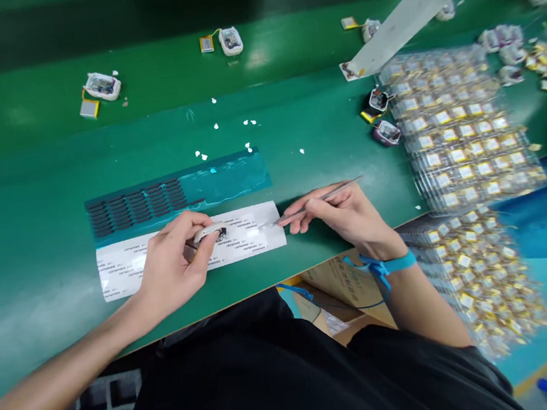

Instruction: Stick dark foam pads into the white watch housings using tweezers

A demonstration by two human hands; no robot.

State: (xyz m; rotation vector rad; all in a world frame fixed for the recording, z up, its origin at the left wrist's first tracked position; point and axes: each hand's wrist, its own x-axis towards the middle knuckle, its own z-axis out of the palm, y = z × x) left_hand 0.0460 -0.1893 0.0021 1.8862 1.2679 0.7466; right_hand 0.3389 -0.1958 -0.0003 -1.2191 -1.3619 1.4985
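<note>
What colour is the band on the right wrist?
Bright blue wristband, tied at the right hand; shown in the head view.

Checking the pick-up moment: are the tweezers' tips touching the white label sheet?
Cannot tell. In the head view the tweezers in the right hand point at the label sheet, but blur hides the tips.

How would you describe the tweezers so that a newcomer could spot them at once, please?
Start at the green table and find the white label sheet at its near edge. At the sheet's right end, the right hand holds the tweezers: the only thin metal tool there, tips at the sheet.
</note>
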